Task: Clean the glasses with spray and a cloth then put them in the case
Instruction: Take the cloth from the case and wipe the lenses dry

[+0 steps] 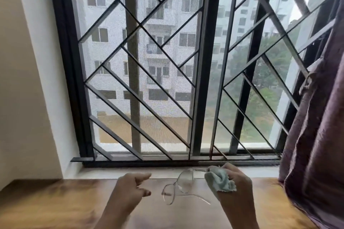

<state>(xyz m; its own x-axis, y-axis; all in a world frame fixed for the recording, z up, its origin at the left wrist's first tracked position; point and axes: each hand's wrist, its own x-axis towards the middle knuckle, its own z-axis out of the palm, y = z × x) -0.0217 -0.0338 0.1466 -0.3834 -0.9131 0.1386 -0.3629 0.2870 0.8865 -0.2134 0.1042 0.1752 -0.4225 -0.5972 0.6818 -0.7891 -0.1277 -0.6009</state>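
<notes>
Glasses hang above the table, held at one lens by the right hand pinching them through the pale blue cloth. The left hand is apart from them, half-curled and holding nothing. With only that one cloth-padded grip, the clear frame could slip and drop onto the wood. Neither spray nor case shows. Beyond stand a barred window and purple curtain.

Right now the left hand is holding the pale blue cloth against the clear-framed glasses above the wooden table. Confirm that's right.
Wrong hand. The head view shows the right hand bunching the pale blue cloth against the clear-framed glasses above the wooden table. The left hand is apart from them, holding nothing.
</notes>
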